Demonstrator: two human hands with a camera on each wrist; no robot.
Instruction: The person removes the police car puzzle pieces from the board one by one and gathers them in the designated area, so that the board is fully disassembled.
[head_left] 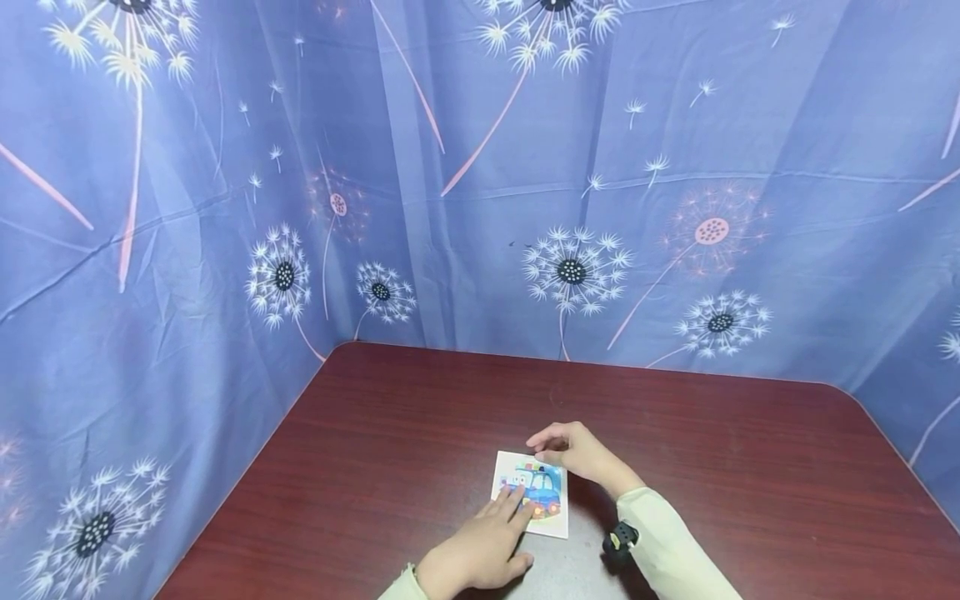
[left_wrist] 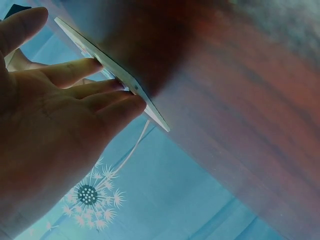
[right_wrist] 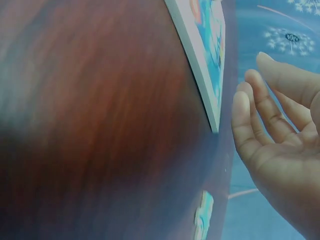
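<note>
A small white-edged square board (head_left: pixel 557 525) with a cartoon blue car printed on it lies flat on the dark red wooden table. Spread fingers of my left hand (head_left: pixel 480 542) rest across its lower left part and cover some of the picture. In the left wrist view, those fingertips touch the face of the board (left_wrist: pixel 112 67). By the top right corner is my right hand (head_left: pixel 581 454), its fingers loosely bent. The right wrist view shows this hand (right_wrist: pixel 280 125) holding nothing, with a gap between thumb and fingers.
A small flat piece (right_wrist: pixel 203 216) with an irregular outline, pale at the edge and bluish, lies on the table in the right wrist view. The brown tabletop (head_left: pixel 390 425) meets a blue dandelion-print curtain (head_left: pixel 465 250) behind and at the sides. A black device (head_left: pixel 621 539) sits on the right wrist.
</note>
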